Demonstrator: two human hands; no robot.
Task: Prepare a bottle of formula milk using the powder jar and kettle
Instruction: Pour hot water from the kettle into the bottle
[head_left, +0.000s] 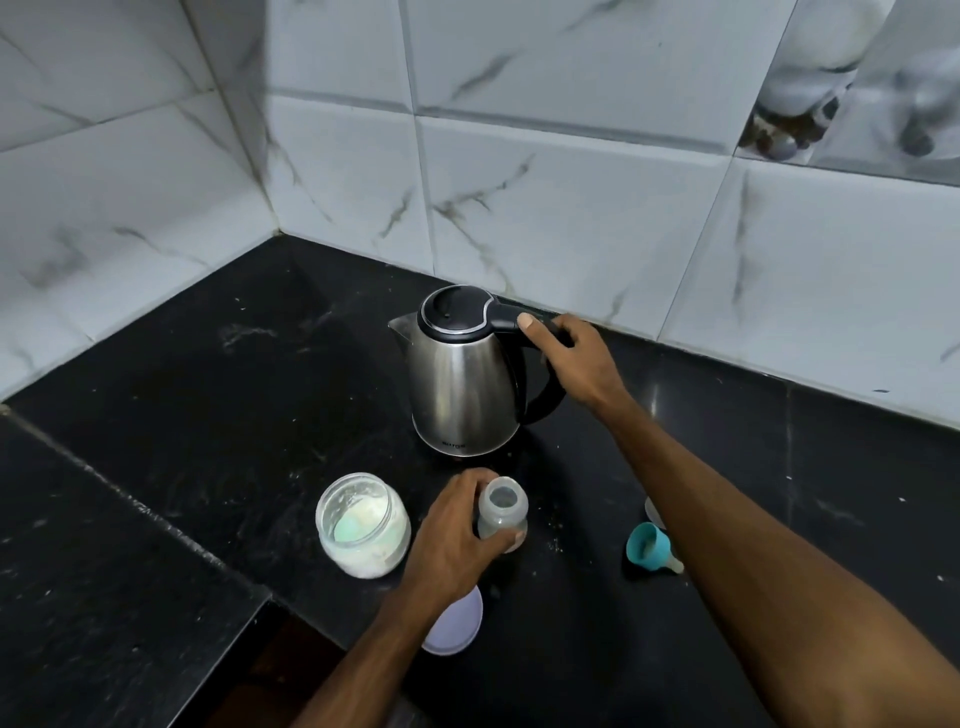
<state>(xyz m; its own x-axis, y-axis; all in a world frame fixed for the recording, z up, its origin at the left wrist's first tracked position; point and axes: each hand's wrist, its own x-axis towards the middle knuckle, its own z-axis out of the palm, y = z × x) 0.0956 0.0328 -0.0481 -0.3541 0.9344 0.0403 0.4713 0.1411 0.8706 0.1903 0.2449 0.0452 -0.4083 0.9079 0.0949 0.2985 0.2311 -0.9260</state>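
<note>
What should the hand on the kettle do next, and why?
Probably lift the kettle and tip its spout toward the baby bottle. The right hand already has its grip on the black handle, the kettle stands on the counter, and the left hand steadies the open bottle just in front. The powder jar sits open beside it.

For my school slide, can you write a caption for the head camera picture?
Right hand grips the kettle handle while left hand holds the open bottle beside the powder jar.
</note>
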